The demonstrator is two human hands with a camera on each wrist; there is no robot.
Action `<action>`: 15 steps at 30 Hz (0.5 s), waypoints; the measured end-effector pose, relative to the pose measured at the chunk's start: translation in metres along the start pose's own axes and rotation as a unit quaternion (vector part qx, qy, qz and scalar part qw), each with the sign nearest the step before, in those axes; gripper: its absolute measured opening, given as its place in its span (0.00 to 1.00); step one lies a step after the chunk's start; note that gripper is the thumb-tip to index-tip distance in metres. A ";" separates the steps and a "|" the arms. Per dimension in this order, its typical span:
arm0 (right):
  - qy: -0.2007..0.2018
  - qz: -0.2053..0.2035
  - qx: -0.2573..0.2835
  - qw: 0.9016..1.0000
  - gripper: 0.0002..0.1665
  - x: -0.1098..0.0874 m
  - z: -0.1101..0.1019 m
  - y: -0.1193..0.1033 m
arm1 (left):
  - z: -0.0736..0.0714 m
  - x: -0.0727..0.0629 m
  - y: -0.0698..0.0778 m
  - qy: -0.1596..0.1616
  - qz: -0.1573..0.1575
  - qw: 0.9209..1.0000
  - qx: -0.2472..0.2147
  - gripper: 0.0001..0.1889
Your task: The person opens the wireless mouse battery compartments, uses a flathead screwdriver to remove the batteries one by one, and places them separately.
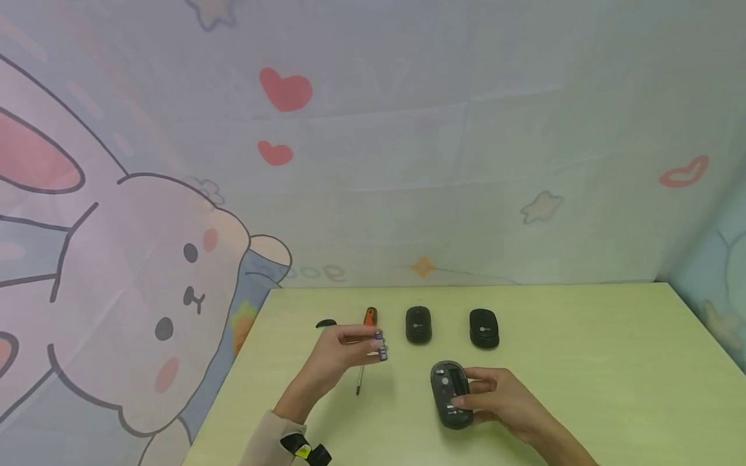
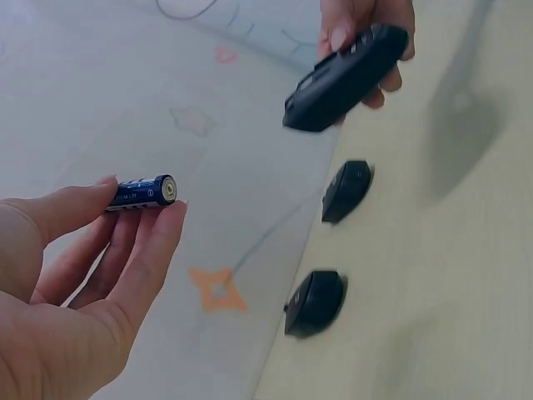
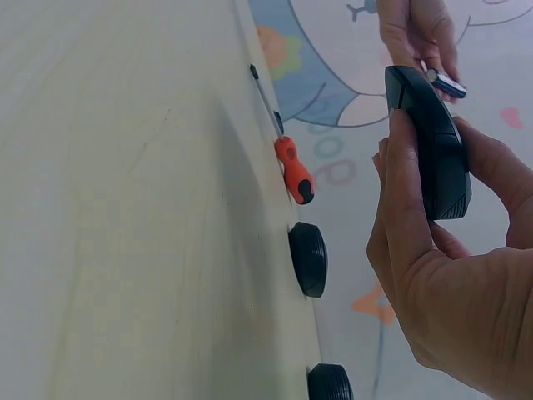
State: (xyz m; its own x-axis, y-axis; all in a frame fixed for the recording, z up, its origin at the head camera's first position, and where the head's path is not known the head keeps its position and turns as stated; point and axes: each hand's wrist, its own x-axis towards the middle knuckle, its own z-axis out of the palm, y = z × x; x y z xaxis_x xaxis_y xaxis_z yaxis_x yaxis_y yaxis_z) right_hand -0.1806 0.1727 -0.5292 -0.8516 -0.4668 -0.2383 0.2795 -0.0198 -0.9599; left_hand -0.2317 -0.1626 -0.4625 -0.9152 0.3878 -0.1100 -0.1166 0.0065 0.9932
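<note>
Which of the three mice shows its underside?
The mouse in the right hand: its underside shows; the other two mice lie tops up on the table.

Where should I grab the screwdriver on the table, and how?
Probably by its orange-and-black handle, coming down from above: the screwdriver lies flat, and the handle is its thickest part. The thin shaft looks harder to hold.

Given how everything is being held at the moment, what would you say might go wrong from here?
The battery, pinched in the left hand with one end sticking out, might slip and roll across the table.
The upturned mouse, held raised in the right hand, could be dropped.
A falling battery might also strike the screwdriver, which lies close to the left hand.
</note>
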 end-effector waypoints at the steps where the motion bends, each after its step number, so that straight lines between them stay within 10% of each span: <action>1: -0.001 -0.001 0.000 1.000 0.51 0.000 0.000 0.000 | -0.005 -0.001 -0.001 0.005 -0.004 1.000 0.007 0.22; 15: -0.012 -0.002 0.001 1.000 0.51 0.002 0.004 0.003 | -0.068 -0.007 -0.028 0.044 -0.051 0.996 0.053 0.18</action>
State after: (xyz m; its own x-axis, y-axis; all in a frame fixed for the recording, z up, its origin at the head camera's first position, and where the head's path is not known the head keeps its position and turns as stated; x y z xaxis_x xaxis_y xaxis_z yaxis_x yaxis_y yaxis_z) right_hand -0.1800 0.1681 -0.5325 -0.8422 -0.4870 -0.2315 0.2774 -0.0231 -0.9605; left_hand -0.2489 -0.2283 -0.4922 -0.9310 0.2986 -0.2097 -0.1745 0.1406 0.9746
